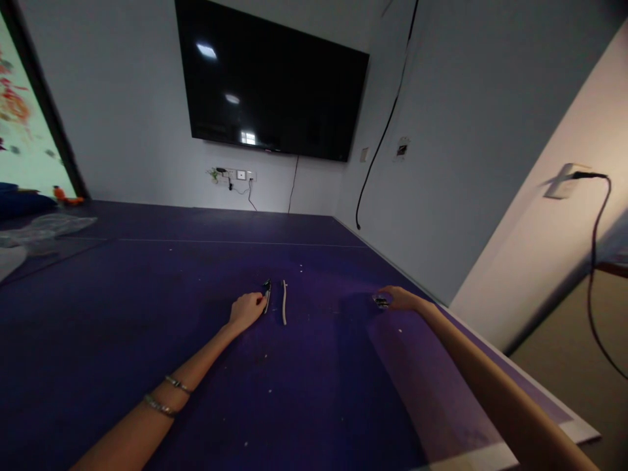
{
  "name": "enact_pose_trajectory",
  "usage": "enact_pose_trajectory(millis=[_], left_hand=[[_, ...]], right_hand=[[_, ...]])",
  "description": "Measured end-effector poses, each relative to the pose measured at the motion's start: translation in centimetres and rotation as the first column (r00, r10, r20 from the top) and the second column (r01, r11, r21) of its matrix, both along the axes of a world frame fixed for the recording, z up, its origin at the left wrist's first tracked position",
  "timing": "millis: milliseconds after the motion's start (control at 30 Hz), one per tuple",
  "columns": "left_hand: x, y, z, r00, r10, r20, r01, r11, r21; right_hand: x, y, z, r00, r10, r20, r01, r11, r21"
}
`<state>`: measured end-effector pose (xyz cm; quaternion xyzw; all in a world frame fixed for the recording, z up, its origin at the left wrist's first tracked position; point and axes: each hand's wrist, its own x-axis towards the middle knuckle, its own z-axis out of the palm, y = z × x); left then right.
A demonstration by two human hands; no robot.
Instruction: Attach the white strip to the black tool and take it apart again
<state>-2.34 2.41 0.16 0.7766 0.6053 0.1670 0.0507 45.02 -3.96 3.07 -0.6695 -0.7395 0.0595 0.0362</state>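
Note:
On the purple tabletop [314,366], my left hand [248,309] is closed at the near end of a slim dark-and-silver object [267,288], whose exact kind I cannot make out. Just right of it lies a thin, pale, slightly bent strip [284,302], apart from my fingers. Farther right, my right hand [401,299] has its fingers curled down over a small shiny piece with dark and clear parts [380,301], too small to name. That piece is at table height, and my thumb is partly hidden.
Small white scraps [400,330] dot the table. Clear plastic film [49,227] lies at the far left, near an orange object [66,197]. A black cable [390,121] hangs by the right wall, and a television [275,78] is mounted above the table.

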Motion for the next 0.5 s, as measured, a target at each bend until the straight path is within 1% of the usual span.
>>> enact_pose_trajectory(millis=[100, 200, 367, 500], left_hand=[[-0.1, 0.0, -0.1, 1.0, -0.005, 0.006, 0.005, 1.0, 0.01], [-0.1, 0.0, -0.1, 1.0, 0.0, 0.011, 0.0, 1.0, 0.007], [0.0, -0.1, -0.1, 1.0, 0.009, 0.012, -0.009, 1.0, 0.013], [0.1, -0.2, 0.0, 1.0, 0.003, 0.011, -0.003, 1.0, -0.003]], right_hand=[[0.0, 0.5, -0.7, 1.0, 0.021, -0.005, -0.022, 0.999, -0.044], [-0.2, 0.9, -0.9, 1.0, -0.011, 0.006, 0.011, 0.998, -0.063], [-0.7, 1.0, -0.3, 1.0, -0.016, 0.003, 0.016, 0.997, -0.081], [-2.4, 1.5, 0.3, 0.999, 0.009, -0.042, -0.011, 0.999, -0.041]])
